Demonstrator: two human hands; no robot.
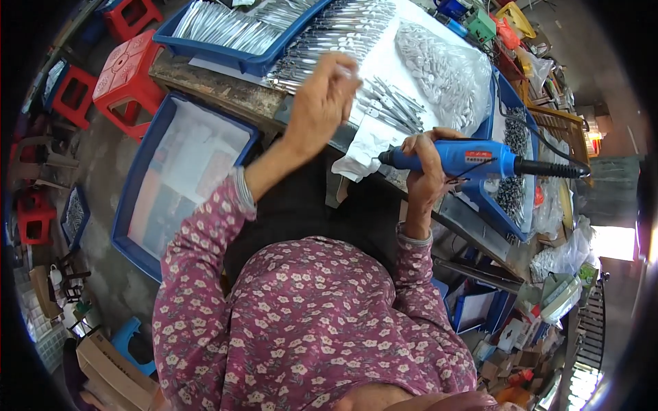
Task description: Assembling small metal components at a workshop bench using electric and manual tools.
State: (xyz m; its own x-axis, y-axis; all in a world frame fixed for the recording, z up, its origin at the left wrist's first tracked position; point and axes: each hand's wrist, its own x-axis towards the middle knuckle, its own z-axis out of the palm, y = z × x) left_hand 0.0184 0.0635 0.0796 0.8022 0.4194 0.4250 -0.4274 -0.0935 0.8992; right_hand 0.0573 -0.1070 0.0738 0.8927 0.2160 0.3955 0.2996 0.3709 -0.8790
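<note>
My right hand (426,168) is wrapped round a blue electric screwdriver (469,156), held level over the table's near edge with its black tip to the left. My left hand (319,103) is raised over the table edge, fingers curled in a pinch; what they hold, if anything, is hidden and blurred. Beyond it lie rows of slim silvery metal pieces (349,31). Between the hands, a small heap of similar long pieces (394,106) rests on a white sheet (373,140). A clear plastic bag (445,79) full of small pale parts lies behind the screwdriver.
A blue tray (264,67) of slim metal pieces stands at the far left. At right, another blue tray (504,212) holds small dark parts, with the screwdriver's black cable (552,168) above. A lined blue bin (123,219) sits low at left, near red stools (123,72).
</note>
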